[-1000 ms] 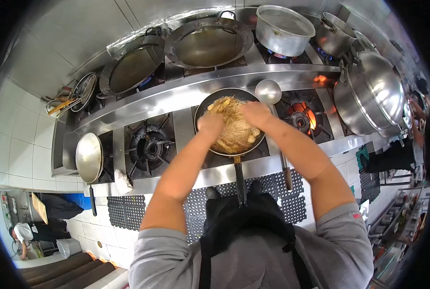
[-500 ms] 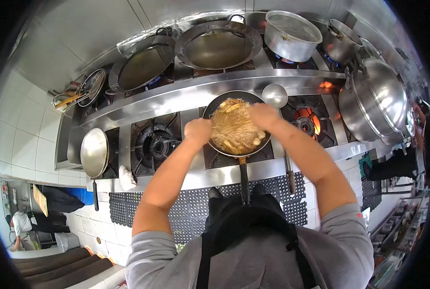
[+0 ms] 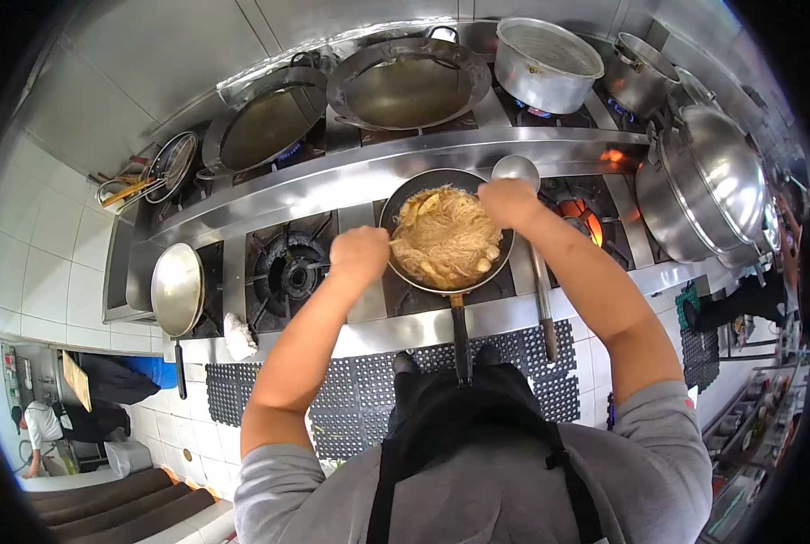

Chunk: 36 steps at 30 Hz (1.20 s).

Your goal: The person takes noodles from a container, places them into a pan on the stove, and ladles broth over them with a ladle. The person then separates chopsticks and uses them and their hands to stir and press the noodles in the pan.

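Note:
A black frying pan (image 3: 419,184) filled with thin brown noodles (image 3: 450,231) and paler chunks stands on a front burner, its handle pointing towards my body. Closed in a fist, my left hand (image 3: 360,254) is just beyond the pan's left rim. From it a thin pale stick (image 3: 392,242), possibly a chopstick, reaches over the noodles. My right hand (image 3: 511,204) is also closed, above the pan's upper right rim; what it grips is hidden. Beside the pan on the right lies a ladle (image 3: 543,299), its bowl behind my right hand.
Two wide pans (image 3: 409,91) and a large pot (image 3: 548,68) stand along the back burners. A lit burner (image 3: 579,220) glows right of the ladle. Further right is a big steamer pot (image 3: 695,186). A pale pan (image 3: 177,288) and a crumpled cloth (image 3: 238,335) sit left. Another person (image 3: 42,422) is far left.
My hands have moved apart: the left outward past the pan's rim, the right to the upper right rim. More of the noodles show, and they lie flatter and more spread.

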Each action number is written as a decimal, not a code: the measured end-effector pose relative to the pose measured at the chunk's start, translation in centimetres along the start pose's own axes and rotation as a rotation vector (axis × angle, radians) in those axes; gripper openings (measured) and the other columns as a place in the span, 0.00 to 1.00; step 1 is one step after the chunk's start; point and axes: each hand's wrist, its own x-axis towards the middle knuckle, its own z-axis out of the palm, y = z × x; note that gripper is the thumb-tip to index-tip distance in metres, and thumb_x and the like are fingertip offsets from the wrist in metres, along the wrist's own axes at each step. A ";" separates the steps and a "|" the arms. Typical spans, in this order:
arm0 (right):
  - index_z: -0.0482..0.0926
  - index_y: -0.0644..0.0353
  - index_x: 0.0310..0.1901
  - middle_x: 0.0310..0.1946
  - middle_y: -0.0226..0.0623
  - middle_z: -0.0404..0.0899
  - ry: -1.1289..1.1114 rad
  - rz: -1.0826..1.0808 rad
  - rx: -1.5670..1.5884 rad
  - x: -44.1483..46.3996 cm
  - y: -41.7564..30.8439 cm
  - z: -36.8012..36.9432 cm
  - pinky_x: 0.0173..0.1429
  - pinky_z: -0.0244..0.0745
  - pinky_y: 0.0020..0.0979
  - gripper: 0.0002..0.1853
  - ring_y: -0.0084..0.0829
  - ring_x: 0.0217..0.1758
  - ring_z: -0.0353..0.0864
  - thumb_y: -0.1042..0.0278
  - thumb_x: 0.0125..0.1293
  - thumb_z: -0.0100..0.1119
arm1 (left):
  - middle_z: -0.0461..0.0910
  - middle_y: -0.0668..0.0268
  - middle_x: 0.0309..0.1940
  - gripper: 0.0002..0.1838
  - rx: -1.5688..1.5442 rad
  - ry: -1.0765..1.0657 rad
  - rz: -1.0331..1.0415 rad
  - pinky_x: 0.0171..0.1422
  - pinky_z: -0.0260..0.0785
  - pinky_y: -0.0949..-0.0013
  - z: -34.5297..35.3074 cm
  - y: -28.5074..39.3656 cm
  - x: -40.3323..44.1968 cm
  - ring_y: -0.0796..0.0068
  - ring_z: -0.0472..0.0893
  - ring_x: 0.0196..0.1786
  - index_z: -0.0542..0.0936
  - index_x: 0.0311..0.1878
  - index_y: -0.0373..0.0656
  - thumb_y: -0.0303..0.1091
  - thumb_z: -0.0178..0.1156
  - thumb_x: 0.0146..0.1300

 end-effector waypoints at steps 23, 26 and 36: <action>0.82 0.61 0.40 0.38 0.46 0.82 -0.020 -0.073 0.000 0.8 0.2 2.3 0.44 0.78 0.42 0.12 0.44 0.42 0.83 0.70 0.56 0.53 | 0.83 0.56 0.37 0.10 -0.004 -0.064 0.107 0.44 0.77 0.59 3.4 2.7 2.3 0.58 0.83 0.42 0.84 0.36 0.43 0.33 0.55 0.56; 0.83 0.60 0.36 0.36 0.47 0.82 0.092 -0.028 -0.052 0.1 2.9 0.3 0.43 0.78 0.42 0.10 0.45 0.41 0.83 0.71 0.55 0.54 | 0.83 0.56 0.35 0.10 0.096 0.003 0.024 0.41 0.77 0.60 1.0 0.1 1.4 0.60 0.84 0.40 0.84 0.34 0.45 0.33 0.53 0.58; 0.82 0.61 0.38 0.37 0.47 0.82 -0.009 -0.201 -0.005 1.6 0.0 3.2 0.45 0.78 0.40 0.10 0.43 0.43 0.83 0.73 0.55 0.54 | 0.83 0.56 0.37 0.10 0.024 -0.087 0.087 0.44 0.77 0.58 4.2 3.3 3.1 0.55 0.83 0.42 0.84 0.36 0.44 0.30 0.54 0.56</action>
